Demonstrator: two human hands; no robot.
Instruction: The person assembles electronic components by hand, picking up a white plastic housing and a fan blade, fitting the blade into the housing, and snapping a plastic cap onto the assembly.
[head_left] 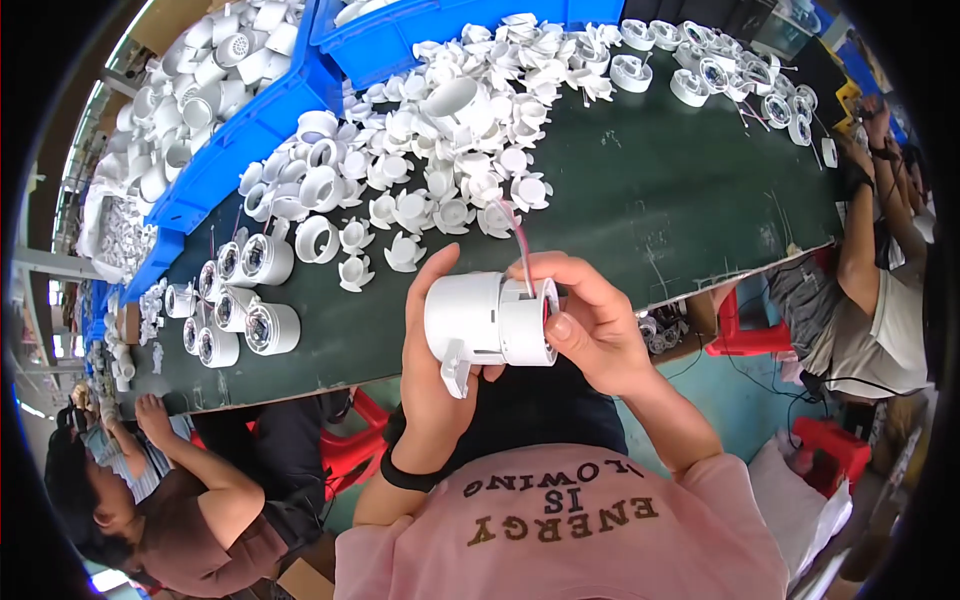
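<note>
A white cylindrical plastic housing [466, 314] with a small clip-like tab on its lower side lies sideways between my hands, in front of the table edge. My left hand [432, 395] is wrapped round its wide end. At the other end, my right hand [610, 340] grips a shorter white ring-shaped part [524, 336] that meets the housing, thumb and fingers on its rim. Pinkish-red wires [522, 248] rise from the joint between the two parts. What lies inside the ring is mostly hidden by my right fingers.
The dark green table [640, 200] bears heaps of white finned impellers [410, 210], white rings [318, 238] and finished-looking cylinders [268, 328]. Blue bins [250, 130] stand at the back left. Motor units [715, 75] lie far right. Co-workers sit on both sides, near red stools [750, 335].
</note>
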